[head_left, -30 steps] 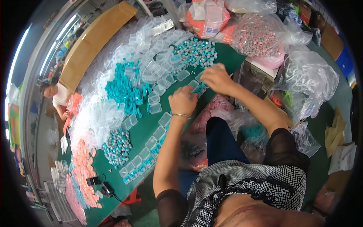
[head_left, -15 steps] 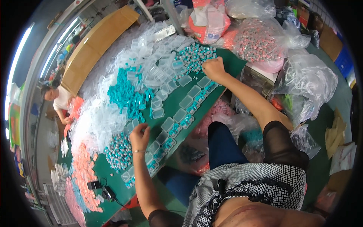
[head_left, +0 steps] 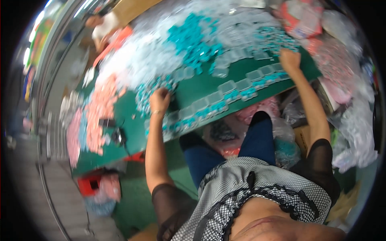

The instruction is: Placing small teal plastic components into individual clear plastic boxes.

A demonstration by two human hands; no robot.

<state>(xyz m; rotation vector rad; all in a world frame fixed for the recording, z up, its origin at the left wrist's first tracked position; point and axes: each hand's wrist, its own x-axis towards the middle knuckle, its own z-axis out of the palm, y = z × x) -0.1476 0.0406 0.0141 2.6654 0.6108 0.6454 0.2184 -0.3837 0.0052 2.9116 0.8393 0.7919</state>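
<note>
A green table [head_left: 195, 88] slants across the view, its near edge rising from lower left to right, just beyond the person's knees. A large heap of clear plastic boxes [head_left: 136, 58] lines its far side. Along the near edge runs a row of open clear boxes [head_left: 231, 95] holding teal pieces; a green strip of tabletop leaves room behind it. A teal heap [head_left: 191, 38] lies mid-table, between two teal-and-grey piles. The left hand [head_left: 160, 101] is curled at the left pile [head_left: 144, 94], the right hand [head_left: 290, 61] curled at the right pile [head_left: 267, 38]. Whether either grip holds anything, I cannot tell.
</note>
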